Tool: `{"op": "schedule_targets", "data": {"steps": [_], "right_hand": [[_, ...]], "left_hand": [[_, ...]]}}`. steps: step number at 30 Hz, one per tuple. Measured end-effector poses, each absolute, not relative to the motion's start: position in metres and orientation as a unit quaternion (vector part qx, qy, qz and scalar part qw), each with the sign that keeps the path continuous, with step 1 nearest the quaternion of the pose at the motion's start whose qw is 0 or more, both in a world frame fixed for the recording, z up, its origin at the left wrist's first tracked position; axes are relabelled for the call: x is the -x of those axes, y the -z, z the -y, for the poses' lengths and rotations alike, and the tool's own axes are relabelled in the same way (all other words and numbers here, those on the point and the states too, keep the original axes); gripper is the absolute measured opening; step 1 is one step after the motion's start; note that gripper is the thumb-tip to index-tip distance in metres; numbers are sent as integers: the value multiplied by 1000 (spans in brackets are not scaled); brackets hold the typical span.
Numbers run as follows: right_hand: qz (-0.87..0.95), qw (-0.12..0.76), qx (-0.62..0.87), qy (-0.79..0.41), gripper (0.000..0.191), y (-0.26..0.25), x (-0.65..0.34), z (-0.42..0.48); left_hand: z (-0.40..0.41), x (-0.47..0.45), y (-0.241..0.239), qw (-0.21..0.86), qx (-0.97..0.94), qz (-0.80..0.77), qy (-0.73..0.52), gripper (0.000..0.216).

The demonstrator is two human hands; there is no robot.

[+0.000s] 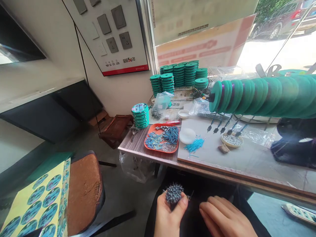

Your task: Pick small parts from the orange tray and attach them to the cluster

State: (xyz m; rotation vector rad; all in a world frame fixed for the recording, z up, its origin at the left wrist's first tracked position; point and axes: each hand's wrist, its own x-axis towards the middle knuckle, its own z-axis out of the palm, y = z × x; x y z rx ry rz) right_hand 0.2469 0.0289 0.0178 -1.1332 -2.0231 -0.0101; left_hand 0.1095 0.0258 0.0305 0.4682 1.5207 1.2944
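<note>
My left hand [171,210] is closed around a tight bundle of small dark grey pieces with thin wire-like ends [174,193], held upright above my lap. A few ends stick out at its sides. To its right, my right hand [224,215] hovers over the dark clothing, apart from the bundle. Its fingers are loosely bent and side by side, with nothing visible in them; the thumb is hidden. Beyond my hands, on the table, an orange tray [161,149] holds blue springy pieces, metal cylinders and tiny beads. Bright blue thin tubes [195,144] lie to its right.
A row of green spools [261,95] on a rod spans the right, dark pieces hanging from it. Stacked green spools [185,74] stand at the back. A dish of small grey pieces [232,139] sits near a brown block [223,149]. A stool with a label sheet [37,204] is left.
</note>
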Motion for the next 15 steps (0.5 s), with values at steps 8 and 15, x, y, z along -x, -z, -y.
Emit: {"op": "schedule_targets", "data": {"steps": [8,15], "right_hand": [[808,370,457,37,35,-35,-252,-33],[823,338,456,5,28,-34,-253,-32]], "left_hand": [[-25,-111,-39,453,-259,-651,-551,26],[-22,-114,-42,466,-311,-624,-545,16]]}}
